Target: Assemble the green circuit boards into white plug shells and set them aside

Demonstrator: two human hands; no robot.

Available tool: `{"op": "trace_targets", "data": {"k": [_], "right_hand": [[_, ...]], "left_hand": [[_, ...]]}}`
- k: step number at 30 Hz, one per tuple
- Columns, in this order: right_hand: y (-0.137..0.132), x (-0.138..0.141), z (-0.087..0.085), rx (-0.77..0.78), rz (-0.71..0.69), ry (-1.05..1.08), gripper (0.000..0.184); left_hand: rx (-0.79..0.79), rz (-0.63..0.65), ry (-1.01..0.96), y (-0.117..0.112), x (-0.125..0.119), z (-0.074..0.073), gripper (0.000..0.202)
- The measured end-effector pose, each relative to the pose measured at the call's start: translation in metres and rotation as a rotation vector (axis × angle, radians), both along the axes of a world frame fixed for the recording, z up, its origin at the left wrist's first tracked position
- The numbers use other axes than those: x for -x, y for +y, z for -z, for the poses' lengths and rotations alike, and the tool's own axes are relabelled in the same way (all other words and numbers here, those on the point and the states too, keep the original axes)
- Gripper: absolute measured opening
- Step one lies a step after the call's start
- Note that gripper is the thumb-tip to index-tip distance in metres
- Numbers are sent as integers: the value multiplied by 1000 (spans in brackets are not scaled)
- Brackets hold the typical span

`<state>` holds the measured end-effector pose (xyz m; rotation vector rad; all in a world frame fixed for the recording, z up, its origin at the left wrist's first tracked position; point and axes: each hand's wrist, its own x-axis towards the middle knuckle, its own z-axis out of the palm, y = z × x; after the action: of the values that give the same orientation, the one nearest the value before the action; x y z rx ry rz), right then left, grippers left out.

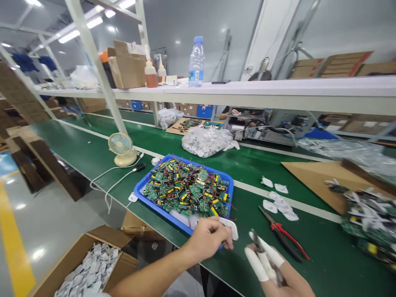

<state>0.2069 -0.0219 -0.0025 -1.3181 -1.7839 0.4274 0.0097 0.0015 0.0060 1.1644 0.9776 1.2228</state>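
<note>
White plastic piece (231, 229), clamped by the left hand (208, 238), points rightward, long axis roughly along the near edge of the worktop (236, 264); the right hand's (283, 275) fingers grip a metal tool (258, 241).

Grn bench (328, 239) w/ tray (230, 189), fan (120, 143), pliers (276, 227)

The left forearm (154, 270) is bare, as is the left hand (210, 238). At least 2 smooth, white, tube-shaped finger covers (256, 264) sheathe fingers of the right hand (287, 278). A sliver of pale, seemingly striped cloth sleeve (102, 294) edges the left arm.
</note>
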Motion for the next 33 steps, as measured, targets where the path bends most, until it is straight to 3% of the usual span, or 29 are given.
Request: {"op": "trace_targets", "data": {"k": [3, 6, 11, 16, 21, 27, 33], "right_hand": [[-1, 0, -12, -344, -57, -281, 19], [1, -1, -22, -502, 33, -613, 25], [5, -5, -23, -491, 123, -826, 22], [1, -5, -16, -408, 75, -670, 18], [-4, -2, -24, -362, -33, -684, 17], [-7, -5, -29, -436, 43, -878, 24], [-9, 0, -31, -429, 123, -895, 23]], "left_hand": [[36, -2, -33, -5, 1, -4, 30], [45, -59, 13, -9, 1, -5, 28], [59, -114, 95, -8, 4, -4, 28], [43, -102, 163, -4, 6, -1, 30], [-1, -110, 205, -4, 3, 0, 30], [-33, -132, 237, -4, 1, -2, 32], [-30, -107, 292, -5, -3, -1, 34]]}}
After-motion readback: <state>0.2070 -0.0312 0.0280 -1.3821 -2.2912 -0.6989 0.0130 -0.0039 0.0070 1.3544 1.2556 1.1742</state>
